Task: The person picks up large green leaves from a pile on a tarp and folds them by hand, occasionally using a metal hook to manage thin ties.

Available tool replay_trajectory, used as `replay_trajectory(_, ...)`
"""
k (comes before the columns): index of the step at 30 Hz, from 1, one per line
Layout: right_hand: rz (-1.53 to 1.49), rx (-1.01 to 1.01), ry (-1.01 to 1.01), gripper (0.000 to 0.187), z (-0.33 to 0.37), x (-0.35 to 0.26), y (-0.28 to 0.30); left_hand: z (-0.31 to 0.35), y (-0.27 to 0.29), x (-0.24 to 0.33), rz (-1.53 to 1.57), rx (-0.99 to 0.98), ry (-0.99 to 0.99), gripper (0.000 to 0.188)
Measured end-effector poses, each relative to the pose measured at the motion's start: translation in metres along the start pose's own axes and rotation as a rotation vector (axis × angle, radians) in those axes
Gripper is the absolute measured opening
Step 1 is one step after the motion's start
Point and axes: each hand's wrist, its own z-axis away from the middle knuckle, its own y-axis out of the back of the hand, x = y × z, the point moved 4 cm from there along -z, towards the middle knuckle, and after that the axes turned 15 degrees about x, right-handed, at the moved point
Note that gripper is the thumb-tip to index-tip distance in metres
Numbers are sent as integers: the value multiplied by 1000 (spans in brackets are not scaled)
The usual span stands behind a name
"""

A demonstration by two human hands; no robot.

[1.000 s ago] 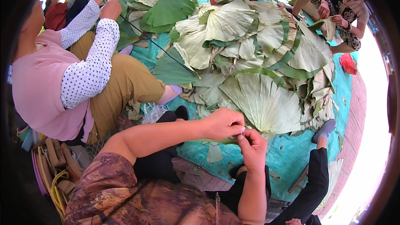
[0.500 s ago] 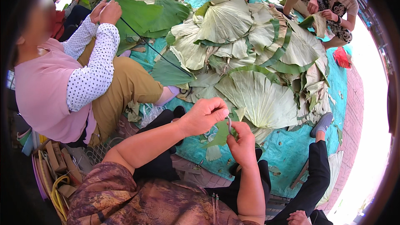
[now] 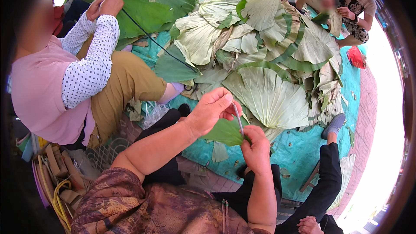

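Observation:
Between my two hands runs a short, thin grey strip (image 3: 237, 119), nearly straight and tilted; I cannot tell what it is made of. My left hand (image 3: 211, 112) pinches its upper end between thumb and fingers. Lower and to the right, my right hand (image 3: 256, 148) is closed around the other end. A green leaf piece (image 3: 225, 132) shows just behind and below the strip, its edge meeting my right hand. Whether that hand also grips the leaf I cannot tell. Beyond my hands spreads a heap of large, pale green lotus leaves (image 3: 266, 97).
The heap lies on a teal tarp (image 3: 299, 164). At left, a person in polka-dot sleeves (image 3: 91, 76) holds a green leaf (image 3: 143, 15), with a dark cord (image 3: 151, 39) across it. Another person (image 3: 346, 13) handles a leaf at far right. Cardboard pieces (image 3: 65, 164) stand at lower left.
The grey strip has gone from curved to straighter, with more of it showing between my hands. More green leaf shows beneath. A far person's hand has shifted, and a pale leaf there now stands raised.

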Motion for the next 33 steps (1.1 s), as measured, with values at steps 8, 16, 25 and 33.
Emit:
replay_trajectory(8, 81, -33, 9, 25, -2, 4, -4, -6, 28, 26, 154, 151, -110, 16)
replay_trajectory(16, 285, -82, -30, 26, -6, 10, -3, -12, 76, 65, 353, 453, -338, 13)
replay_trajectory(25, 2, 186, 117, 52, -16, -8, 5, -3, 18, 27, -376, 61, -295, 14)
replay_trajectory(33, -789, -107, -451, 51, -7, -13, -11, 20, -23, 2, -808, -114, -812, 8)
